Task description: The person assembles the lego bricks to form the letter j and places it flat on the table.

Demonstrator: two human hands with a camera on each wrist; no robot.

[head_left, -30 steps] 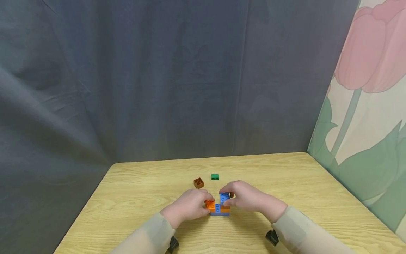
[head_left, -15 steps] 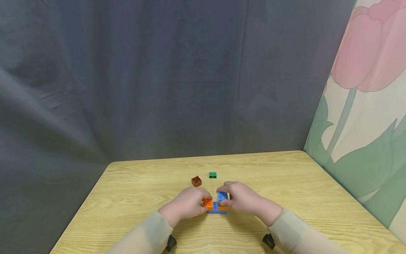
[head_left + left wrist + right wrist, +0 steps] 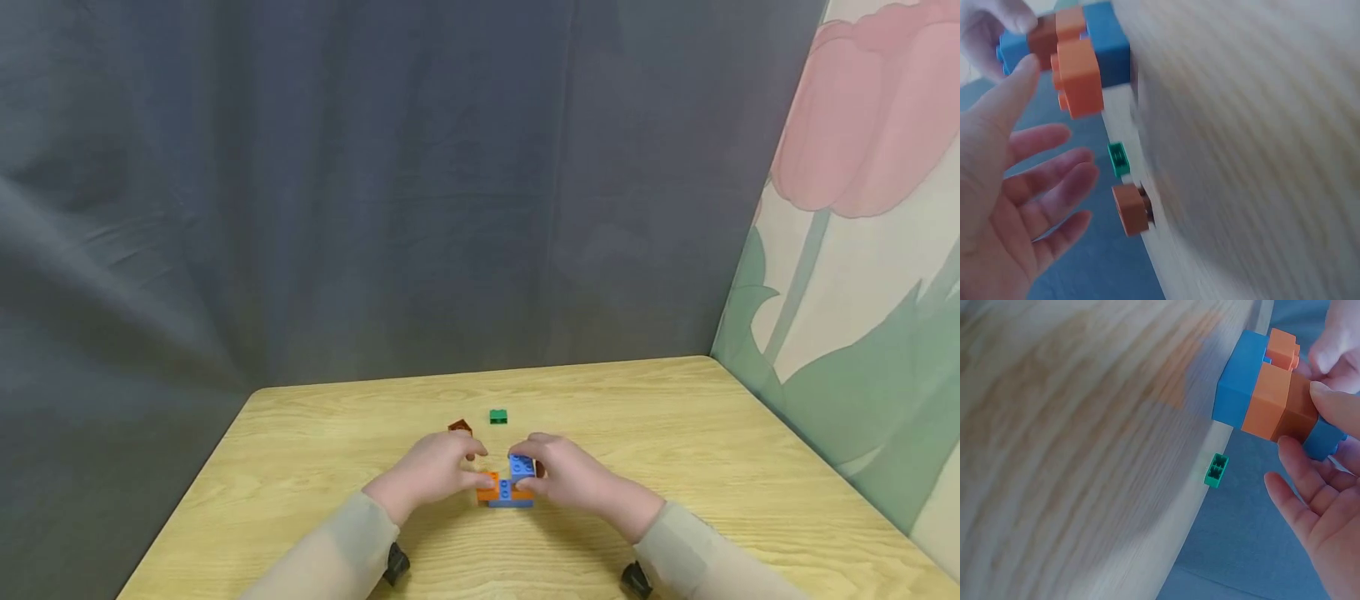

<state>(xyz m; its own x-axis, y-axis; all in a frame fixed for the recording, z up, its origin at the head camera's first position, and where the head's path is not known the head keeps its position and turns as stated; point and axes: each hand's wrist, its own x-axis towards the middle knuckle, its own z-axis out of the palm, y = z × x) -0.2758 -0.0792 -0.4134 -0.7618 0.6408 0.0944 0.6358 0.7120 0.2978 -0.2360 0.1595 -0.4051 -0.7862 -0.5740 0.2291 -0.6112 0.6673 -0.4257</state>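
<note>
A small build of toy bricks stands on the table in front of me. Its base is a blue brick (image 3: 1235,384), with an orange brick (image 3: 1080,78) on the left side. On the right side another orange brick (image 3: 1266,400) carries a brown brick (image 3: 1297,409), topped by a blue brick (image 3: 522,465). My right hand (image 3: 573,473) pinches this taller side between thumb and fingers, around the brown and top blue bricks. My left hand (image 3: 426,472) is beside the left orange brick, its fingers spread and apart from it in the left wrist view.
Behind the build lie a loose green brick (image 3: 498,417) and a loose brown brick (image 3: 1130,209), the latter partly hidden by my left hand in the head view. A dark curtain (image 3: 420,208) hangs past the table's far edge (image 3: 600,375). A tulip-patterned wall (image 3: 855,275) borders the right.
My left hand has let go of the left orange brick and its fingers have spread, moving toward the loose brown brick. The right hand keeps its grip. The head view has shifted slightly.
</note>
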